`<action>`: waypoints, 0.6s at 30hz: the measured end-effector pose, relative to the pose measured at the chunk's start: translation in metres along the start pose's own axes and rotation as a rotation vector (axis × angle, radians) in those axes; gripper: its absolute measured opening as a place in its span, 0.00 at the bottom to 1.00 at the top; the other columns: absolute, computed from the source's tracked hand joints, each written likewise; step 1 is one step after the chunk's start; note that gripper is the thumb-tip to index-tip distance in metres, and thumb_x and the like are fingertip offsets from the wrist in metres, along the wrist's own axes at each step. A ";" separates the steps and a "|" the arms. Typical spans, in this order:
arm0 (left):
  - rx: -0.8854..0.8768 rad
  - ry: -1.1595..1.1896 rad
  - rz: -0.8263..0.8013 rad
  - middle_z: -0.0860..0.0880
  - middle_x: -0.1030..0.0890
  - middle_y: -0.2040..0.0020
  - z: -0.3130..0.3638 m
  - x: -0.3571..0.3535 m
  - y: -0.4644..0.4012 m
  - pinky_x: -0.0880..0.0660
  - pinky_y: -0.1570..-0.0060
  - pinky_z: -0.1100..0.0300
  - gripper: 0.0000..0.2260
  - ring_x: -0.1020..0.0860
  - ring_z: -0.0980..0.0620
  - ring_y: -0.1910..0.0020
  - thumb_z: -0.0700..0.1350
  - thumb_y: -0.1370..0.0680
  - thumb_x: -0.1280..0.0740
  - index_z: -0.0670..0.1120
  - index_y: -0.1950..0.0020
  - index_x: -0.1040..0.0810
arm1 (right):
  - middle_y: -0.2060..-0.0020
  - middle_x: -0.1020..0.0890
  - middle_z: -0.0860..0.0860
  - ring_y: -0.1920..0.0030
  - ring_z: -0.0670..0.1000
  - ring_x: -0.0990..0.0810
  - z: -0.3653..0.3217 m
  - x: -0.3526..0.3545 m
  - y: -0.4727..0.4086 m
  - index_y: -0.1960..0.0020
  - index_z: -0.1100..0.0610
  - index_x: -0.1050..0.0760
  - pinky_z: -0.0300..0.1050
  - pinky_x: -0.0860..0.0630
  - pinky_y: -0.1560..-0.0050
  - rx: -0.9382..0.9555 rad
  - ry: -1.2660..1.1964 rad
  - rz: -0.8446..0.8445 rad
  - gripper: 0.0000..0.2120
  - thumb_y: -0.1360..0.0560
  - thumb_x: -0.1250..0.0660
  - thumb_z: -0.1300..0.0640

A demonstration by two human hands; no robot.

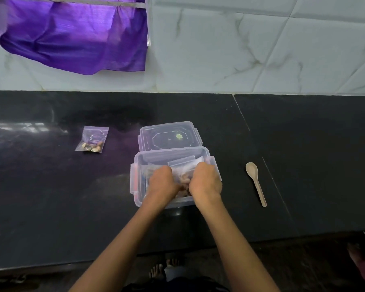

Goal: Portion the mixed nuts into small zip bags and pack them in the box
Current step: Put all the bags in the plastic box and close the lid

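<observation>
A clear plastic box [198,151] stands on the black counter, holding several small zip bags of mixed nuts. Both hands reach down inside it. My left hand [162,182] and my right hand [205,179] have curled fingers that grip a zip bag of nuts [182,175] between them, low in the box. The fingertips are hidden behind the backs of the hands. One more filled zip bag [92,140] lies flat on the counter to the left, apart from the box.
The box's clear lid [170,135] lies just behind the box. A pale spoon [255,182] lies on the counter to the right. A purple cloth [78,34] hangs on the tiled wall. The counter's front edge runs below my forearms.
</observation>
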State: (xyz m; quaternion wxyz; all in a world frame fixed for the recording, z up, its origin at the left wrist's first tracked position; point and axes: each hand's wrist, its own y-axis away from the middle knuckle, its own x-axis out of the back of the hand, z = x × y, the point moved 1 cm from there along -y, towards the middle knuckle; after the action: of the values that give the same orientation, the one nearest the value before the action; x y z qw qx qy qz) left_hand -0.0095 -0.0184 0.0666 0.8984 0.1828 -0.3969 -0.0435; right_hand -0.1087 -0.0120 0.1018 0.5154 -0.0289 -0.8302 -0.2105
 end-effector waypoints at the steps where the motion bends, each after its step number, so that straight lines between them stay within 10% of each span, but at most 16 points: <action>1: -0.023 0.003 0.062 0.46 0.22 0.58 -0.001 0.002 0.002 0.28 0.59 0.56 0.13 0.23 0.47 0.57 0.46 0.30 0.25 0.43 0.55 0.27 | 0.49 0.22 0.54 0.49 0.53 0.21 0.001 0.006 0.003 0.43 0.60 0.26 0.41 0.28 0.58 0.027 0.019 0.037 0.08 0.22 0.38 0.61; 8: -0.311 -0.189 0.143 0.51 0.23 0.36 -0.003 0.010 -0.001 0.27 0.40 0.53 0.26 0.24 0.50 0.39 0.44 0.29 0.25 0.49 0.33 0.27 | 0.35 0.30 0.52 0.39 0.53 0.26 -0.004 0.016 -0.013 0.30 0.51 0.33 0.44 0.25 0.44 0.408 0.155 -0.067 0.28 0.27 0.30 0.61; 18: -0.378 -0.531 -0.033 0.47 0.21 0.38 -0.006 -0.004 -0.027 0.26 0.42 0.53 0.21 0.22 0.47 0.42 0.46 0.25 0.29 0.50 0.33 0.27 | 0.37 0.29 0.55 0.36 0.54 0.30 0.005 -0.013 -0.024 0.34 0.58 0.29 0.48 0.30 0.37 0.438 0.435 -0.075 0.18 0.23 0.34 0.59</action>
State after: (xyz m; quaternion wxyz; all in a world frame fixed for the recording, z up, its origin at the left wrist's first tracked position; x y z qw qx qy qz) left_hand -0.0062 -0.0408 0.0497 0.7808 0.0017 -0.5992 -0.1771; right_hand -0.1132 -0.0301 0.0812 0.6670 0.1594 -0.7263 -0.0468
